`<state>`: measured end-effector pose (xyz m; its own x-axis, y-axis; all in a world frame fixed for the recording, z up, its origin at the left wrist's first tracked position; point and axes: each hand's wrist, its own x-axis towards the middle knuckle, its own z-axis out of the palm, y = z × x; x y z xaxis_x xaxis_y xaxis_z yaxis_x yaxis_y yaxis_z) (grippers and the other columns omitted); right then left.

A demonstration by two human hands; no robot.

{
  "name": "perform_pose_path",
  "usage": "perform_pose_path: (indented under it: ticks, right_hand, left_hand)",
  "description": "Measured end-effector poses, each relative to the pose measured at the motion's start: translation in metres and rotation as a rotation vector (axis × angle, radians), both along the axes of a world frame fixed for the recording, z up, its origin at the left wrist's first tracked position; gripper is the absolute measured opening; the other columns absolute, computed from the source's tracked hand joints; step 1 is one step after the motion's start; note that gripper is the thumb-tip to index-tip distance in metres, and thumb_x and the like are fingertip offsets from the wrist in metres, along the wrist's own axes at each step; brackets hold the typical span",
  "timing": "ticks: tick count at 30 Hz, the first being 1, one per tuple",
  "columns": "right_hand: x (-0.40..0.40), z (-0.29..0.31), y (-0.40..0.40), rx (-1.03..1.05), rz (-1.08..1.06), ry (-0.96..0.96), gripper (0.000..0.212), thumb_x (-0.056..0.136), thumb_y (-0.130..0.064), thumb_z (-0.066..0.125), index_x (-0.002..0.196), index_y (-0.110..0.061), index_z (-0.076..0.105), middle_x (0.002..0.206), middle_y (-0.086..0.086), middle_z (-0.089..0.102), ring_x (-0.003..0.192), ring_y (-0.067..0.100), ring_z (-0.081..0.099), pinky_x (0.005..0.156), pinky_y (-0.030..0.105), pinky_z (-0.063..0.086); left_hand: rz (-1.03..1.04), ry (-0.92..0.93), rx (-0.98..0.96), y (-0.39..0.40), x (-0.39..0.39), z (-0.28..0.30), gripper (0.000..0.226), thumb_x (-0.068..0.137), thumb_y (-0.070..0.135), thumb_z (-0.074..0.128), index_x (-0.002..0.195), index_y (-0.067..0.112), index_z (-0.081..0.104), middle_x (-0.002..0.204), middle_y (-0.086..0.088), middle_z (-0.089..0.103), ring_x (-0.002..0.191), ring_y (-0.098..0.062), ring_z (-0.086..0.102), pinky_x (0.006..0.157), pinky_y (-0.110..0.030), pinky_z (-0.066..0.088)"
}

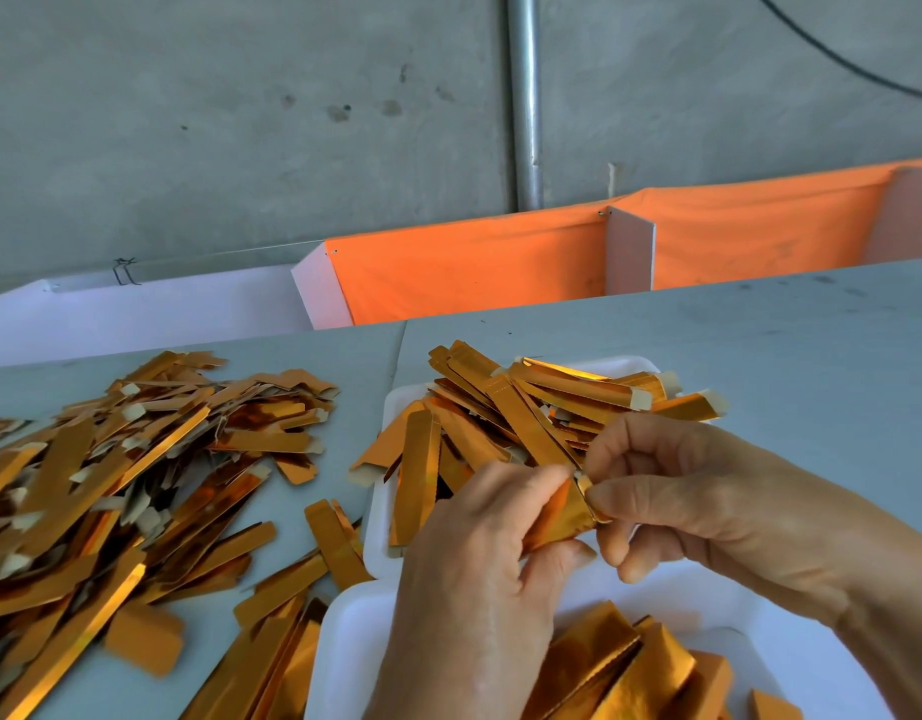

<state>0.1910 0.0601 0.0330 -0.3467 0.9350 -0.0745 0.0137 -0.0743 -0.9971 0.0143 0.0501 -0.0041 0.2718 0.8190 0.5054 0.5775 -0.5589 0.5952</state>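
Note:
Both hands meet over the middle of the table on one shiny gold foil strip (563, 517). My left hand (479, 558) grips the strip's body between thumb and fingers. My right hand (672, 491) pinches the strip's upper end, where a small folded tab shows. Behind the hands a white tray (381, 491) holds several gold strips. A second white tray (344, 646) at the near edge holds more gold pieces, partly hidden by my left forearm.
A large loose pile of gold strips (111, 470) covers the left of the grey table (786, 356). Orange cloth bins with white dividers (474, 272) run along the table's far edge. A metal pole (524, 96) stands against the concrete wall.

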Motion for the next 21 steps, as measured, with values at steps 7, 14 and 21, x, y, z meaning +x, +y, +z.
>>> perform_pose_path:
  ticks: [7,14,21]
  right_hand:
    - [-0.007,-0.006,0.002,0.096,-0.077,-0.048,0.014,0.08,-0.005,0.069,0.09,-0.003,0.059,0.06,0.011,0.063,0.053,0.02,0.061,0.052,0.024,0.051]
    - [-0.001,-0.009,0.003,0.076,0.039,0.062,0.014,0.076,-0.019,0.069,0.086,-0.009,0.065,0.067,0.013,0.062,0.057,0.021,0.061,0.053,0.024,0.052]
    - [0.006,-0.017,0.01,-0.006,0.146,0.274,0.015,0.08,-0.019,0.072,0.075,-0.01,0.061,0.059,0.006,0.044,0.042,0.012,0.046,0.043,0.019,0.041]
  left_hand:
    - [0.013,0.098,0.055,0.0,-0.002,-0.001,0.047,0.084,0.039,0.065,0.128,0.045,0.051,0.115,0.031,0.046,0.105,-0.003,0.05,0.086,-0.027,0.048]
    - [0.008,0.142,0.101,0.0,-0.002,-0.001,0.05,0.085,0.04,0.063,0.132,0.047,0.047,0.115,0.029,0.049,0.104,-0.005,0.051,0.083,-0.022,0.047]
    - [-0.069,-0.012,0.039,0.0,-0.002,0.004,0.055,0.072,0.045,0.061,0.126,0.042,0.056,0.116,0.035,0.047,0.103,0.009,0.05,0.08,-0.005,0.04]
